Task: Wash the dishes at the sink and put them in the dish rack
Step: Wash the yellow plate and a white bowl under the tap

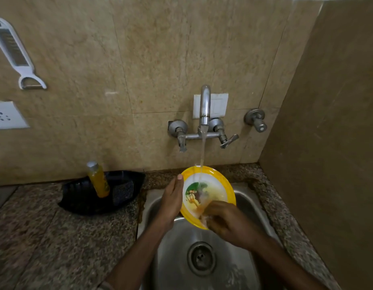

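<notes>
Wall: The big tan wall (160, 59) stands behind everything.
Counter: The speckled stone counter (45, 237) lies to the left of the sink.
Sink: The shiny metal sink (246, 201) is low in the middle, with a round drain (201, 258) in its floor.
Black tray: A black tray (81, 204) sits on the counter, just beside the sink. I cannot tell if it is the dish rack.
Plate: The yellow plate (208, 183) is held up over the sink, tilted, with its picture side facing the person.
Tap: The metal tap (204, 105) is on the wall above the plate. Water (202, 151) runs down onto the top part of the plate.
Left hand: The left hand (171, 201) is shut on the plate's left rim, thumb on top, fingers hidden behind.
Right hand: The right hand (225, 220) is curled and rubs the low part of the plate. Something pale may be under its fingers, but I cannot tell what.
Soap bottle: A yellow bottle (97, 181) stands in the black tray, next to a dark scrubber (123, 191).
How the plate will feel: It looks light and stiff. Wet and maybe soapy, it will likely be slippery, so it could slide and drop.
Where to hold: Best to pinch the rim firmly, thumb in front and fingers behind.
How far along: The plate is not yet clean, I think; brown marks show on it.
</notes>
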